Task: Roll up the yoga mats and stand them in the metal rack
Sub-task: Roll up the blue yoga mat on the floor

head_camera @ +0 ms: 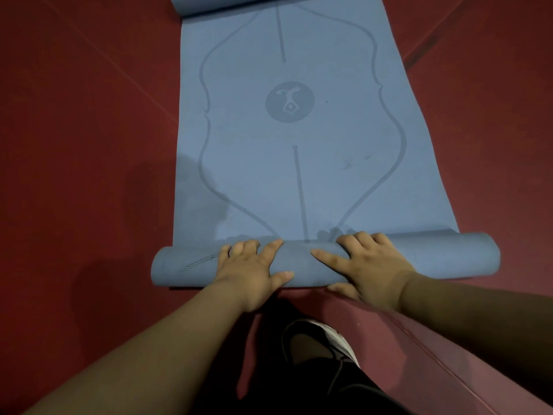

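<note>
A blue yoga mat [293,145] lies flat on the dark red floor, running away from me, with a round emblem and curved guide lines printed on it. Its near end is wound into a roll [449,256] that lies across the view. My left hand [251,268] rests on top of the roll left of centre, fingers spread over it and thumb on the near side. My right hand [368,262] lies on the roll right of centre in the same way. The far end of the mat curls up at the top edge. No metal rack is in view.
Dark red floor [74,130] surrounds the mat on both sides. A maroon padded edge [449,354] runs diagonally at the lower right. My dark shoe with a white sole [317,339] stands just behind the roll.
</note>
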`<state>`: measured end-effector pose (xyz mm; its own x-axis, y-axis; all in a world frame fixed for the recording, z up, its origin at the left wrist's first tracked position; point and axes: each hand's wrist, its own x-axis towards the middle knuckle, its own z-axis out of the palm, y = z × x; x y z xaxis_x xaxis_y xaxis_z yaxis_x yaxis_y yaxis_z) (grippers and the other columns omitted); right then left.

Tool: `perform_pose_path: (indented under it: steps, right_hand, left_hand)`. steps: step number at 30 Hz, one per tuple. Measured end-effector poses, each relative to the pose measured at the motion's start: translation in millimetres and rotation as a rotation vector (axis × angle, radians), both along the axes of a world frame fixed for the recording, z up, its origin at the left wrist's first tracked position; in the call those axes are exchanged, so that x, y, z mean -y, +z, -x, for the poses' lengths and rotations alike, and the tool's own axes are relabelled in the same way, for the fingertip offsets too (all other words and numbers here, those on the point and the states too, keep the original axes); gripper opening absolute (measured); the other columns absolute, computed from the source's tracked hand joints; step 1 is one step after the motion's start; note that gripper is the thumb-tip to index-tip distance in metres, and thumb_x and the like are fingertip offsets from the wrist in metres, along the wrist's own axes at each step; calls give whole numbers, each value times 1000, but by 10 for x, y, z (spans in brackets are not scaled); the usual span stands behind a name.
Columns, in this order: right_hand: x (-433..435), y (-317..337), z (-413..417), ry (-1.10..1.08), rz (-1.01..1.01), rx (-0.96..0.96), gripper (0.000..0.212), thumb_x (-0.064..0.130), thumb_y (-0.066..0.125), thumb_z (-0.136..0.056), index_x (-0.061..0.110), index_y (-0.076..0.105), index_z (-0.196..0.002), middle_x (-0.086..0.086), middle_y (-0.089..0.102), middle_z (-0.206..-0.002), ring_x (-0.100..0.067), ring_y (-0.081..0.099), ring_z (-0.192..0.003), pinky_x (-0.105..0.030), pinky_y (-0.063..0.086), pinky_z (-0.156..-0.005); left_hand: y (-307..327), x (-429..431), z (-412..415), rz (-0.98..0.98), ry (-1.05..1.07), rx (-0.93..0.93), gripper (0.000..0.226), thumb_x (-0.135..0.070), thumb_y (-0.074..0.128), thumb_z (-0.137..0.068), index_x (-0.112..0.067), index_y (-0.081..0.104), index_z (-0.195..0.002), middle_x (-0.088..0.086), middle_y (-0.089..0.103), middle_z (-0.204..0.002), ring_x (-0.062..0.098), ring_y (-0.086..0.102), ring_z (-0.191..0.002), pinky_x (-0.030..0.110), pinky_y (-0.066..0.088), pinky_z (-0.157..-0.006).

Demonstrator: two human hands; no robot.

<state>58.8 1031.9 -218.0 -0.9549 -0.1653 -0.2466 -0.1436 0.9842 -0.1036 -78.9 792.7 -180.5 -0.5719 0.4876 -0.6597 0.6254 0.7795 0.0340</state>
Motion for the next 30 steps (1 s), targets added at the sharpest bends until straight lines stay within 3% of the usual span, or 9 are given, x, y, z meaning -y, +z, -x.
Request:
perform_pose_path:
  steps: [4,7,10,13,16,18,20,23,30]
  right_hand:
    - [-56,6,60,1,-2,50,72,79,28,-94,44,25,-157,-9,59,-116,-31,55,-97,-47,46,-80]
    - [-168,73,269,1,63,182,75,82,25,-92,50,5,-158,-4,47,-132,-28,48,-118,-45,40,-98]
    - [-292,98,491,-35,184,285,75,79,35,-92,53,5,-156,1,45,-135,-24,47,-127,-42,40,-103]
    - [-264,63,420,-7,129,228,75,79,30,-93,52,4,-157,1,46,-134,-22,48,-124,-41,40,-101]
    - [-250,71,425,-16,121,227,75,79,30,-92,51,3,-157,2,46,-133,-22,48,-124,-40,39,-101]
    - [-258,107,458,-31,120,208,75,79,30,-93,50,7,-158,1,47,-135,-23,48,-125,-41,39,-102]
    - [-207,120,357,-44,41,55,74,78,32,-93,46,17,-158,-5,51,-133,-29,51,-118,-44,40,-97]
    - [-70,10,5,-15,-62,-133,73,70,49,-92,38,36,-156,-22,56,-133,-40,55,-110,-51,42,-90]
    - [-187,-43,183,7,-88,-106,72,71,49,-91,41,35,-155,-21,58,-128,-39,59,-100,-47,45,-80]
  left_hand:
    - [-4,-32,73,-25,26,18,79,-83,25,-89,-50,4,-158,2,30,-160,25,23,-148,50,9,-122]
    - [-8,-38,47,-86,61,-69,79,-82,20,-89,-49,1,-159,5,24,-162,26,17,-151,53,5,-124]
    - [-51,31,-151,-126,53,-207,87,-83,6,-81,-46,-4,-159,7,17,-165,31,6,-154,57,-5,-124]
    - [-108,62,-189,-100,44,-198,90,-88,18,-81,-48,-9,-157,6,9,-166,32,-2,-154,58,-11,-122]
    - [-100,17,-88,-94,43,-166,90,-88,32,-84,-49,-3,-157,5,12,-165,31,2,-154,59,-9,-123]
    - [-85,-13,-28,-83,35,-148,87,-87,31,-86,-49,-1,-157,5,16,-164,30,5,-154,58,-6,-124]
    - [-66,-22,34,-74,23,-142,86,-86,30,-87,-49,0,-158,6,20,-163,30,9,-153,57,-4,-124]
    - [-42,-30,106,-51,-30,-135,85,-85,30,-88,-47,2,-159,8,26,-159,30,17,-150,57,3,-124]
    - [6,-156,297,0,-51,-86,86,-86,31,-87,-47,3,-159,8,30,-158,30,24,-146,52,12,-122]
